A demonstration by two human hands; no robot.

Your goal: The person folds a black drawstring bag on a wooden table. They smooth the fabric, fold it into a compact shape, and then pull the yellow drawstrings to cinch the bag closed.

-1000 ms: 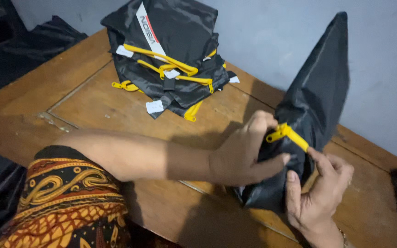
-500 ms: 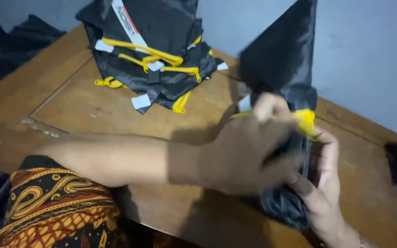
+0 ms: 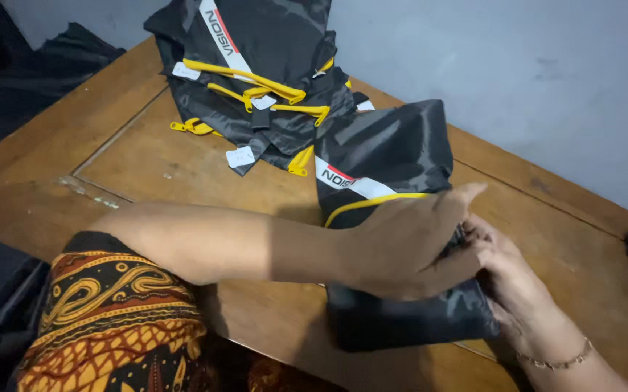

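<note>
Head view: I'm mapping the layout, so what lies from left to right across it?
Patterned orange cloth → left hand on the black bag → right hand → bracelet.

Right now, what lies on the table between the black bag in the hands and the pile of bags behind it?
Head view: almost nothing. The held bag nearly meets the pile; only a sliver of bare wooden table shows.
</note>
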